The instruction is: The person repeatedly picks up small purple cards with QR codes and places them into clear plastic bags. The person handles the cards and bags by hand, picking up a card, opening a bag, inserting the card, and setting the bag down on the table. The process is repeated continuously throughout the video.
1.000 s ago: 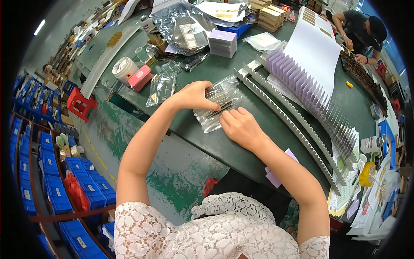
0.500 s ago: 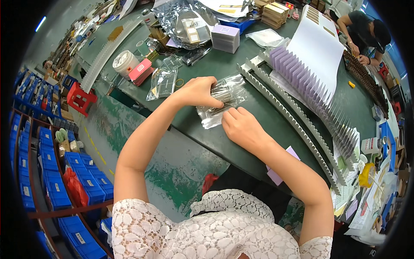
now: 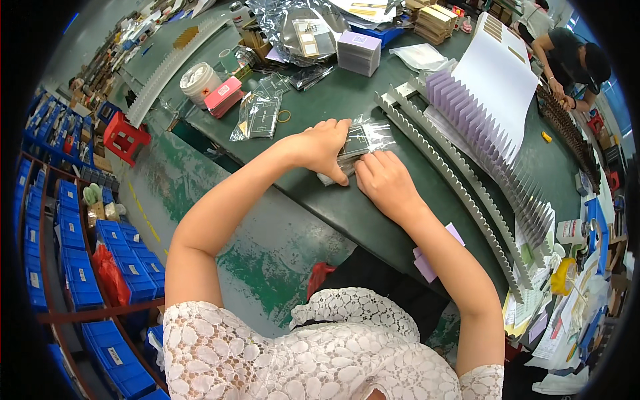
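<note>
On the green table's near edge, a clear plastic bag is wrapped round a stack of thin flat pieces, dark with pale line patterns. My left hand grips the stack from its left, thumb on the near side and fingers at the far side. Close by on the right, my right hand has its fingers curled and pressed together at the near edge of the bag. Its fingertips are partly hidden. To the left lie a similar clear bag with dark flat pieces and a rubber band.
Two toothed metal rails and a row of upright purple cards run along the right. Farther back stand a purple card stack, pink cards and a white tub. Someone in dark clothing works at far right.
The bagged stack has turned, and a flat patterned face now shows where stacked edges showed before. Both hands have shifted slightly right, and the right fingers now reach farther over the bag.
</note>
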`<state>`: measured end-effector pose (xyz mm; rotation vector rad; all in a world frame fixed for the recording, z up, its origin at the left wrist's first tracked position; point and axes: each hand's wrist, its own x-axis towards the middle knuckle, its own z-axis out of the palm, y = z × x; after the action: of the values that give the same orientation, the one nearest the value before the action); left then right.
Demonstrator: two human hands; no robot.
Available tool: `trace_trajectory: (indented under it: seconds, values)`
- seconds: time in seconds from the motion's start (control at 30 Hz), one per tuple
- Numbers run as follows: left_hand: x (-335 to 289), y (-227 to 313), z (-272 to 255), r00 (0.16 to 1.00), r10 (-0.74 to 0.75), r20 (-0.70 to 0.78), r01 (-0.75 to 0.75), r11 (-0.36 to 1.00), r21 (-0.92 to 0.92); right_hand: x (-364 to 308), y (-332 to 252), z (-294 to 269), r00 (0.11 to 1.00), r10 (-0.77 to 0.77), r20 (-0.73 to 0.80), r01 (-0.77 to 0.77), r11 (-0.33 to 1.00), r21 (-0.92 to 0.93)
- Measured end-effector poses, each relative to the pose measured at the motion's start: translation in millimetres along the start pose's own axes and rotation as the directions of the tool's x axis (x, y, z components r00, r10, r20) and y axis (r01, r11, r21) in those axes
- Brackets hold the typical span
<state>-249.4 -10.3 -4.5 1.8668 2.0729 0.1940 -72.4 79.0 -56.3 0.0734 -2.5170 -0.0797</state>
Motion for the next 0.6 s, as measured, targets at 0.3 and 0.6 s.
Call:
trace_trajectory:
  seconds: [0.3,0.6]
  values:
    - [8.2,-4.2,-9.6,0.998,-0.001,0.07,0.006,0.997,-0.072,0.6,19.7,-9.5,0.992,0.08,0.095,-0.109,0.93,0.352]
    - [-2.1,8.3,8.1,0.995,-0.036,-0.097,0.04,0.998,0.048,-3.2,13.3,-15.9,0.991,0.078,0.112,-0.11,0.942,0.316]
